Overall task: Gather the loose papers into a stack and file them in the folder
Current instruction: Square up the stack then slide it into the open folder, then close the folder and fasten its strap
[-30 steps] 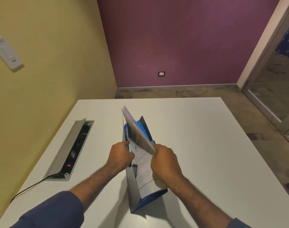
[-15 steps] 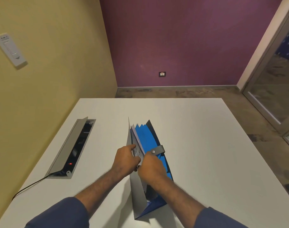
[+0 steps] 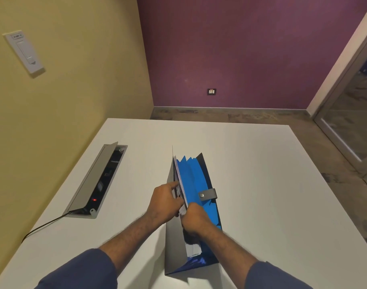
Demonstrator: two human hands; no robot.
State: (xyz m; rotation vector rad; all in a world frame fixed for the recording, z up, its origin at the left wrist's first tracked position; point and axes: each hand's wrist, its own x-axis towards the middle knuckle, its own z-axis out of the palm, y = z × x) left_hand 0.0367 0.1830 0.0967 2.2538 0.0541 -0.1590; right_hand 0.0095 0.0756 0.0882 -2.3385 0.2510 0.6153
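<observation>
While a cable box [image 3: 99, 180] with its lid raised sits sunk in the left of the white worktop [image 3: 261, 184], the left hand [image 3: 163, 202] has its grip curled on the grey left wall of the folder [image 3: 199, 178], thumb toward the papers [image 3: 179, 184]. These papers stand inside the left pocket. Just right, the right hand [image 3: 196, 220] pinches their near edge, its grip clamped on them. Farther right, a grey clasp tab [image 3: 208, 193] lies on the blue dividers.
</observation>
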